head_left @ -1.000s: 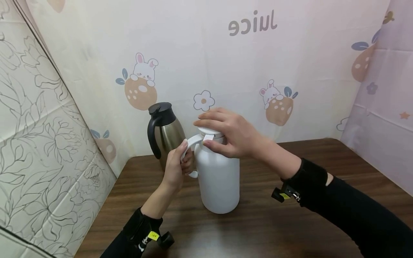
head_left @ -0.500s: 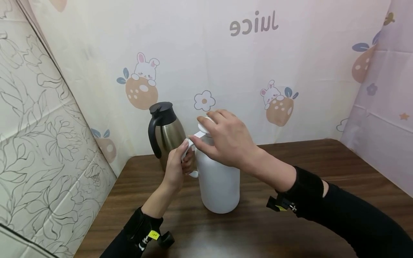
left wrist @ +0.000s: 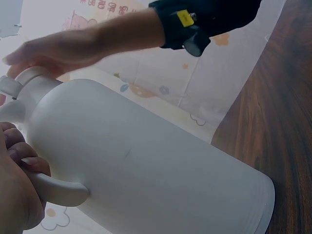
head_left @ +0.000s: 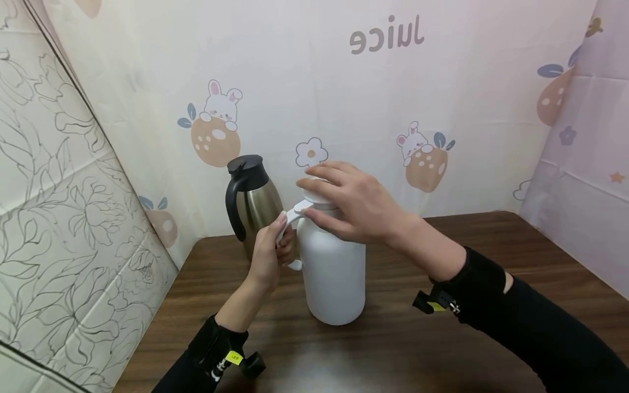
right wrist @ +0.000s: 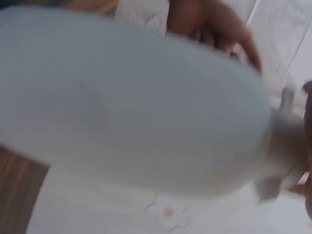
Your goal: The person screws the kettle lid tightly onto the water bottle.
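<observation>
White jug stands upright on the dark wooden worktop, towards its back edge, just in front and to the right of a steel carafe; largest thing in hand, matte body, narrow neck; in the left wrist view its flank fills the frame; right wrist view blurred, the body still plain. Steel carafe upright, black lid and black handle, close behind the left hand, contact with the jug cannot be told. Patterned cloth backdrop with rabbits and the mirrored word "Juice" rises behind the worktop; a leaf-print panel stands to the left. Right hand sits over the top of the jug; fingers curled round the white lid, thumb against the neck below it. Left hand at the jug's left side; fingers wrapped round the white handle, thumb laid up along it; handle loop seen in the left wrist view. Black sleeves on both forearms.
</observation>
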